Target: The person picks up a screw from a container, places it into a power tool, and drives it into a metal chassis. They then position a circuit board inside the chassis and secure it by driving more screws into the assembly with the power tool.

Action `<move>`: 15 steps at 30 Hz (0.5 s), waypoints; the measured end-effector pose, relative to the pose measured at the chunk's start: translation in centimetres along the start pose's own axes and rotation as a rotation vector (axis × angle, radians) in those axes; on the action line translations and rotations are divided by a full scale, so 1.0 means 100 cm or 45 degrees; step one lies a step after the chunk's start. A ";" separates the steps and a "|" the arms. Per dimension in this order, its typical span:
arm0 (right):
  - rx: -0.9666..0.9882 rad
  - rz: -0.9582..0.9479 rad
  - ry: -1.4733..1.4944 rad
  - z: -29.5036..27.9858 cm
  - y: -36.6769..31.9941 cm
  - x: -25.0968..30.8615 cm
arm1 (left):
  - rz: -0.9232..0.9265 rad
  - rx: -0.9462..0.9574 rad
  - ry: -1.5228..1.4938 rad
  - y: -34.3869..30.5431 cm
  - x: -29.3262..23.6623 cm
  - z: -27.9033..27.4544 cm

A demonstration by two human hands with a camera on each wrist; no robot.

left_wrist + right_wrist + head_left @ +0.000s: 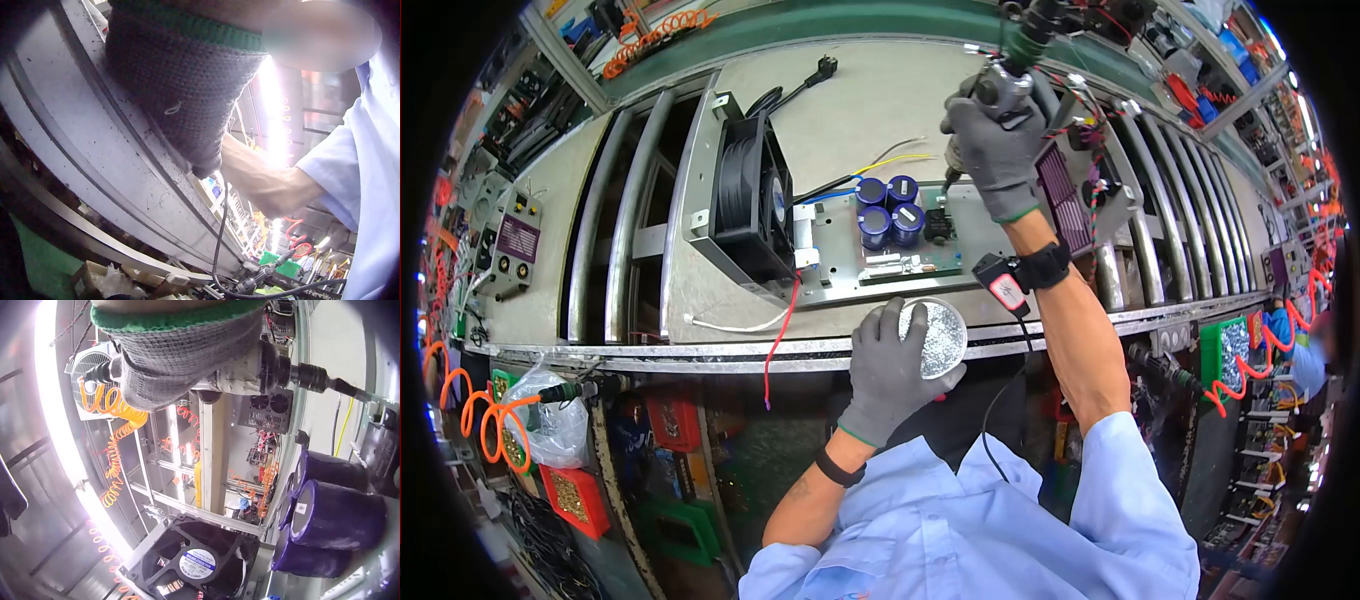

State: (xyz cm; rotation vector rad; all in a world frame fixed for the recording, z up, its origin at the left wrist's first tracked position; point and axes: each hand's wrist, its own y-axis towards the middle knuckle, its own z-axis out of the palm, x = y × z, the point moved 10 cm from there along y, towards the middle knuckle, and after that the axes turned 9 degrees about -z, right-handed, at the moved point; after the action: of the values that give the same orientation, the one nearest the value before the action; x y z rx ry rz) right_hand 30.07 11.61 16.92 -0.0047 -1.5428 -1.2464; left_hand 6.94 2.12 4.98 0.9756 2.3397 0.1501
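My gloved right hand [998,150] grips a power screwdriver [1005,90], its bit pointing down beside the black component [940,226] on the circuit board [945,258]. In the right wrist view the right hand [181,362] wraps the screwdriver [244,374], whose tip reaches near the board's edge by the purple capacitors [337,515]. My gloved left hand [890,375] holds a round white cup [962,330] of small silvery pieces at the bench's front edge. Only part of the left hand [181,94] shows in the left wrist view; its fingers are hidden there.
A black fan [750,200] stands on the metal chassis left of the capacitors [888,212]. A red wire [777,350] hangs over the bench edge. Metal rollers [635,220] lie on both sides. A vented purple panel [1068,200] is right of the board. A plug [825,68] lies behind.
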 end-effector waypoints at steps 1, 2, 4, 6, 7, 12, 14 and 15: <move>0.018 -0.002 -0.021 0.001 0.000 -0.002 | 0.004 -0.004 -0.001 -0.001 -0.001 0.000; -0.005 -0.020 -0.059 0.001 0.003 -0.008 | 0.007 -0.012 -0.002 -0.001 -0.001 0.000; -0.014 0.008 -0.065 0.003 0.004 -0.008 | 0.025 -0.046 -0.001 -0.003 -0.001 -0.001; 0.013 -0.056 -0.037 0.002 0.000 0.004 | 0.029 -0.086 -0.009 -0.006 -0.003 -0.003; 0.029 -0.087 -0.023 0.004 -0.003 0.017 | 0.030 -0.107 -0.014 -0.005 -0.003 -0.005; 0.055 0.272 0.367 0.004 -0.059 0.098 | 0.060 -0.140 -0.076 -0.007 -0.002 -0.009; 0.093 0.337 0.464 0.004 -0.084 0.104 | 0.088 -0.172 -0.089 -0.006 -0.004 -0.012; 0.137 0.354 0.474 0.001 -0.097 0.094 | 0.098 -0.182 -0.087 -0.006 -0.005 -0.013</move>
State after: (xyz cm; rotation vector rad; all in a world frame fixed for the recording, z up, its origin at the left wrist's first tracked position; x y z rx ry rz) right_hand 20.60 1.96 17.02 0.0764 -1.2342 -0.8860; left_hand 6.10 1.52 6.07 0.9843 2.1977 0.3054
